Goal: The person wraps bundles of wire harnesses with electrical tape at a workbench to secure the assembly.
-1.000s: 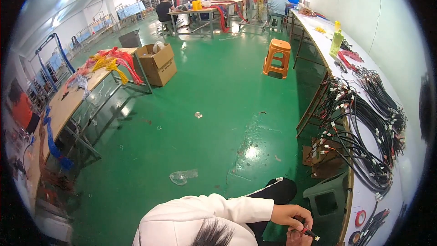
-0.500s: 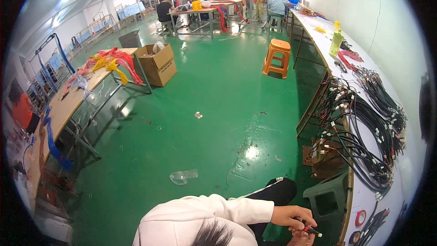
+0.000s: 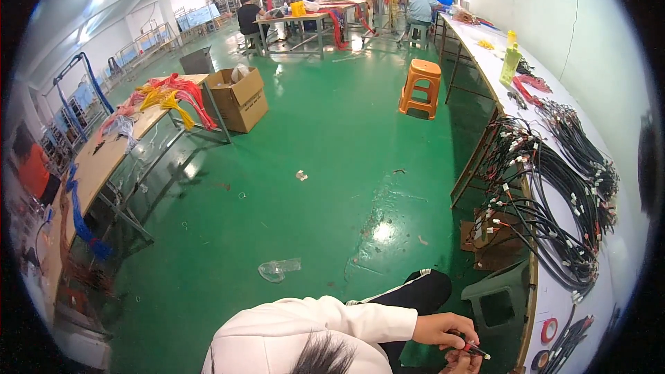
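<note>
Near the bottom right, beside the long bench, my left hand (image 3: pixel 443 329) reaches from a white sleeve with its fingers pinched on a short cable end (image 3: pixel 474 350). That cable end is black with a red part and a small white tip. Just below, at the picture's lower edge, my right hand (image 3: pixel 458 361) closes on the same cable end; part of this hand is cut off. The rest of the cable is hidden by the fingers.
Bundles of black cables (image 3: pixel 564 201) with white connectors lie on the white bench (image 3: pixel 547 298) to the right, near a red tape roll (image 3: pixel 548 331). A grey-green stool (image 3: pixel 495 298) stands beside it. Further off are an orange stool (image 3: pixel 420 90), a cardboard box (image 3: pixel 242 100) and two seated people.
My fingers have shifted slightly around the cable end, and its white tip sits at a slightly different angle. Little else has moved.
</note>
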`<state>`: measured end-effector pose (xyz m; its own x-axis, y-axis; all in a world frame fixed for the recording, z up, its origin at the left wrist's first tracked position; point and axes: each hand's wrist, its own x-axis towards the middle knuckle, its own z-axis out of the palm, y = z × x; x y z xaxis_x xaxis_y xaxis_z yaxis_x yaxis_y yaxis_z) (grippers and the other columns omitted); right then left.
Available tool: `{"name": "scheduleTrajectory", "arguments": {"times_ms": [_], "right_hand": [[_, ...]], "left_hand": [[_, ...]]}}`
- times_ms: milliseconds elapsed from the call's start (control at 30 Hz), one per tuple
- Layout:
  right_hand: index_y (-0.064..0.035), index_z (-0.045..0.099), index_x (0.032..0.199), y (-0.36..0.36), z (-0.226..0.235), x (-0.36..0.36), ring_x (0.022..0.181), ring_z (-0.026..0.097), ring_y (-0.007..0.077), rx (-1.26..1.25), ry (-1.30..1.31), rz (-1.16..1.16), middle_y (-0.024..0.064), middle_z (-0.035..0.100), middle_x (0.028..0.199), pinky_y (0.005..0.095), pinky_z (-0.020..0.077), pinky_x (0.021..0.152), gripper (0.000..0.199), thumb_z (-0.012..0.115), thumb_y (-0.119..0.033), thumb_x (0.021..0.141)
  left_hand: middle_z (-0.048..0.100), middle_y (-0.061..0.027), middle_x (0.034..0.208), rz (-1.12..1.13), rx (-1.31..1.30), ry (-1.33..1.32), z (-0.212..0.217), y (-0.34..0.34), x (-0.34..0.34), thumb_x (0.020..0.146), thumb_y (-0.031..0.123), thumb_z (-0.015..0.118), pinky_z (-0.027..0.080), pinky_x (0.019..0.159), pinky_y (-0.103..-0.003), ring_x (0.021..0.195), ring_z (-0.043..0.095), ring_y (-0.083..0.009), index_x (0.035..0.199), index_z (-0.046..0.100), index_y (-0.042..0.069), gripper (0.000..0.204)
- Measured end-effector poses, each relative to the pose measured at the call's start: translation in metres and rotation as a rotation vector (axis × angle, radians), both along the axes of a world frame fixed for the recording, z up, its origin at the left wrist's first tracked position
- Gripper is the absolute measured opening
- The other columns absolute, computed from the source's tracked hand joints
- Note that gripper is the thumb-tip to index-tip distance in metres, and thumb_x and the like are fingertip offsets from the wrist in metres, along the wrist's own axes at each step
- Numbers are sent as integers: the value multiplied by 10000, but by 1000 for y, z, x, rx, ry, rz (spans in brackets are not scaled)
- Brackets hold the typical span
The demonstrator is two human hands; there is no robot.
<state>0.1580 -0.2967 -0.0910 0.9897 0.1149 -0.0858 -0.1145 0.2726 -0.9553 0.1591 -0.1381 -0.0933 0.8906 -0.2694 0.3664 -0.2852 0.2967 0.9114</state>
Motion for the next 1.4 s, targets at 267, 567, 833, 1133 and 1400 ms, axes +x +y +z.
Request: {"name": "scheduleTrajectory", "arguments": {"times_ms": [267,567,833,1133,1400], "right_hand": [[10,598,972,0,-2,3,633,545,125,-43,-16,16,63,607,747,216,417,577,185,551,-108,837],[13,578,914,6,12,-2,610,537,130,-21,-11,27,69,599,728,221,420,571,125,529,-87,856],[43,585,949,2,8,0,638,550,131,-231,-116,-7,80,615,758,230,439,588,161,561,-93,866],[46,607,955,3,7,3,632,566,121,-431,-179,-18,78,632,768,228,458,570,208,611,-139,860],[32,611,925,4,7,2,610,557,112,-484,-251,-4,64,622,732,220,456,554,193,620,-149,859]], "left_hand": [[498,-63,930,34,6,51,9,1,-4,871,90,510,441,539,-223,612,515,-100,1106,575,7,257],[535,-70,942,40,-5,174,-3,-4,-2,893,126,513,441,534,-227,611,524,-98,1115,570,-1,262],[553,-57,935,35,-22,151,-10,-4,0,897,161,535,424,517,-226,593,517,-92,1121,570,12,271],[533,-61,1038,85,39,180,-11,2,0,909,190,524,462,550,-226,723,547,-112,1133,573,60,264],[588,-94,1094,150,134,153,-23,0,5,910,232,526,493,689,-263,960,564,-152,1140,569,22,314]]}}
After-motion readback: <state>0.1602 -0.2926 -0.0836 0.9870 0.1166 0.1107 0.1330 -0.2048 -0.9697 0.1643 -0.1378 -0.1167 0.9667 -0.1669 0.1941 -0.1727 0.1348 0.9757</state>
